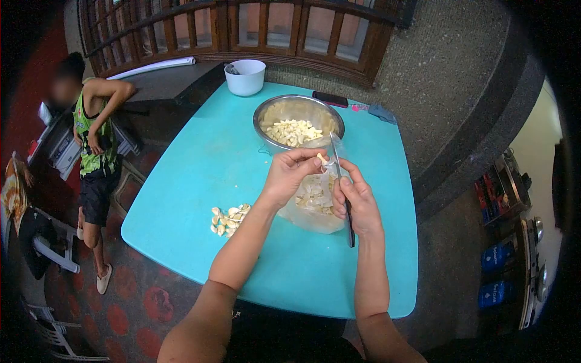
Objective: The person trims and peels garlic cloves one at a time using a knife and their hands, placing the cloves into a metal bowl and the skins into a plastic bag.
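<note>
Pinching a garlic clove (321, 159) between thumb and fingertips, left hand (290, 174) sits just beside the knife (349, 224); right hand (359, 198) has fingers clamped around its handle. Plastic bag (321, 224) with skin-like scraps below. Metal bowl (256, 116) beyond holds many bare-looking cloves (293, 132), so much seems done; small pile of unpeeled-looking cloves (227, 220) remains on the table (181, 175), plus the pinched one.

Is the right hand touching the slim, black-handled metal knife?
Touching: the head view shows the right hand wrapped around the knife, its handle jutting out below.
</note>
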Tool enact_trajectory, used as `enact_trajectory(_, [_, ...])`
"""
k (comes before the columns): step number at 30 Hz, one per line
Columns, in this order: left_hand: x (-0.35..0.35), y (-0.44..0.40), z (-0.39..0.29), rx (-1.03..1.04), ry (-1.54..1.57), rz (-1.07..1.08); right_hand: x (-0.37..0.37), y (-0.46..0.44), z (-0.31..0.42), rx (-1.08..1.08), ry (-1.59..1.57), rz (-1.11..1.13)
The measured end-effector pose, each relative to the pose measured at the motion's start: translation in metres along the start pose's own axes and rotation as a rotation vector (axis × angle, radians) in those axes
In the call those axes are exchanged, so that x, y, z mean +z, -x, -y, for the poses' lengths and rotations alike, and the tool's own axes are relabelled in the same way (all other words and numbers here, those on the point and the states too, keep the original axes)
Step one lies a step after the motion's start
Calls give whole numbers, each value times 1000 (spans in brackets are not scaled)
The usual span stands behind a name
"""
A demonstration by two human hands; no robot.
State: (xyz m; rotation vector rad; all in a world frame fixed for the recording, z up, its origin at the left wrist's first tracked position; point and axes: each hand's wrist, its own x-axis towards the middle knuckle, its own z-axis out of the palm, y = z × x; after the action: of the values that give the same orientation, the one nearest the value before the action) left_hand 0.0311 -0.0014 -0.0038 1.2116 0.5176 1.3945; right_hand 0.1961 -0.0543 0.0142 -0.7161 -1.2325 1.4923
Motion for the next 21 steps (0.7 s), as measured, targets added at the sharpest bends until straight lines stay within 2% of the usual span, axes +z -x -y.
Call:
enact_trajectory(16, [5, 3, -6, -21, -31, 15, 5, 2, 2, 33, 123, 24])
enact_trajectory(21, [2, 1, 1, 77, -103, 28, -1, -2, -4, 43, 81, 25])
